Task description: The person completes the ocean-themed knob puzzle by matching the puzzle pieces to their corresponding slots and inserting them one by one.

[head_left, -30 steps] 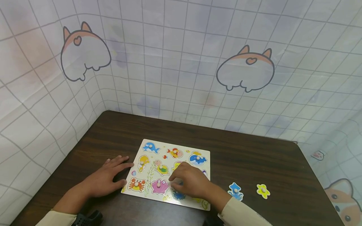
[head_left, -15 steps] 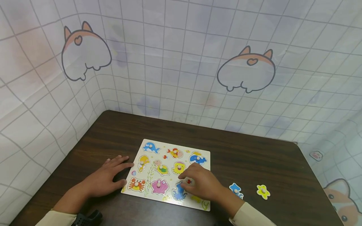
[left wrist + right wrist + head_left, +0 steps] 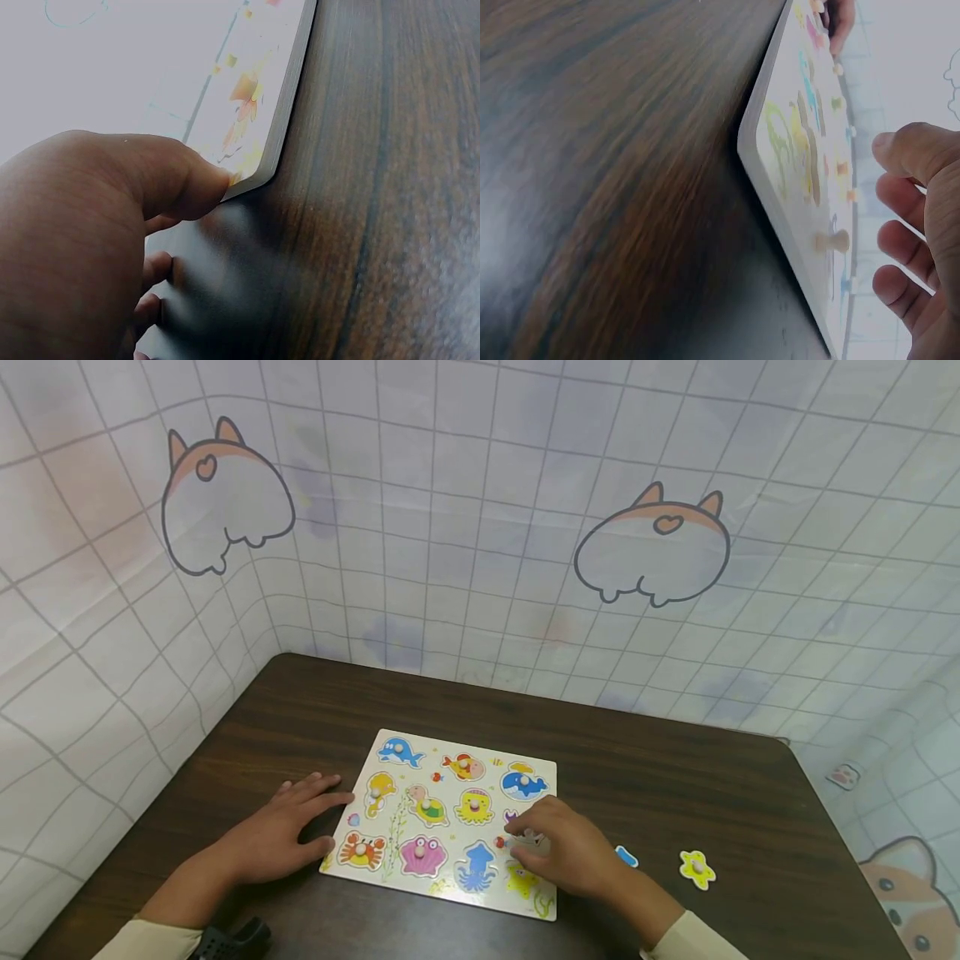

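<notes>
A white knob puzzle board [image 3: 442, 887] with sea-animal pieces lies on the dark table. My left hand [image 3: 281, 831] rests at its left edge, fingers spread on the table and thumb touching the near corner. Over the board's right side hovers my right hand [image 3: 562, 843], its fingers loosely bent and nothing between them in the right wrist view. Left of that hand are a blue squid recess [image 3: 476, 867] and a yellow starfish recess [image 3: 520, 878], neither with a knob. A yellow starfish piece [image 3: 697, 869] and a blue piece [image 3: 626, 857], mostly hidden by my right forearm, lie to the right.
The brown wooden table [image 3: 645, 752] runs back to a white gridded curtain [image 3: 465, 527] with cartoon corgi prints, which also hangs at both sides. A black wrist strap [image 3: 232, 939] sits on my left wrist.
My right hand has moved right across the board, uncovering the yellow octopus and the squid and starfish recesses. My right forearm now covers more of the loose blue piece. My left hand stays put.
</notes>
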A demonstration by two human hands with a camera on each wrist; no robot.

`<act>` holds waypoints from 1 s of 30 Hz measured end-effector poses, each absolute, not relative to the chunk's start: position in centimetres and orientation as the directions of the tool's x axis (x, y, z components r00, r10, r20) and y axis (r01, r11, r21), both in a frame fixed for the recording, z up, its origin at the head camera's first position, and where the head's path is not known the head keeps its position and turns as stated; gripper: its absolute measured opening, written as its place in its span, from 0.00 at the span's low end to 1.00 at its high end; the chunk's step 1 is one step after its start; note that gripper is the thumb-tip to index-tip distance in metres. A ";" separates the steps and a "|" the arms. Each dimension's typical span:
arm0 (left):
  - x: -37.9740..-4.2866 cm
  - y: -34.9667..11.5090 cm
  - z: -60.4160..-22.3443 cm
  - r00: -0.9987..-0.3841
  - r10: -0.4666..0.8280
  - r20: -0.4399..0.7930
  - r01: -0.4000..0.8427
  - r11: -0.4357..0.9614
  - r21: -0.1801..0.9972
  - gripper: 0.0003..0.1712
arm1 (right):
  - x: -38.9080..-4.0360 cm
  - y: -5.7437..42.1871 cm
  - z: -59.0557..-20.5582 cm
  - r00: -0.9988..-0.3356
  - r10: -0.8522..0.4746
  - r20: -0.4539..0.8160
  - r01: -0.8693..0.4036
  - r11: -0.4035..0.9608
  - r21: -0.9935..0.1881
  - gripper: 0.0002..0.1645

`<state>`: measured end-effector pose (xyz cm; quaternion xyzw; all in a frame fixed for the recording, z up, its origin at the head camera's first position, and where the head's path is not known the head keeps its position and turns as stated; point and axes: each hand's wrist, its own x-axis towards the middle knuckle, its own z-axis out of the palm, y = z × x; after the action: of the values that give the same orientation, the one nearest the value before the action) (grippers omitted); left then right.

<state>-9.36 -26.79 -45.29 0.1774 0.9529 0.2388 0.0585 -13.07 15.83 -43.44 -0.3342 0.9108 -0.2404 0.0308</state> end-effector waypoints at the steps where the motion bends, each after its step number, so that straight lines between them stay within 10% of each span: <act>1: -9.3 -26.8 -45.3 -0.930 0.366 -0.025 0.311 0.822 0.477 0.33 | -13.1 16.0 -43.5 -0.776 -0.621 0.108 -0.594 0.664 -0.453 0.13; 30: -9.4 -27.1 -45.6 -0.933 0.354 -0.057 0.283 0.825 0.489 0.33 | -12.5 22.2 -44.3 -0.808 -0.551 0.206 -0.584 0.710 -0.393 0.18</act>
<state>-9.40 -27.06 -45.64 0.1673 0.9524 0.2442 0.0726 -12.47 22.20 -44.28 -0.3073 0.9240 -0.2247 -0.0367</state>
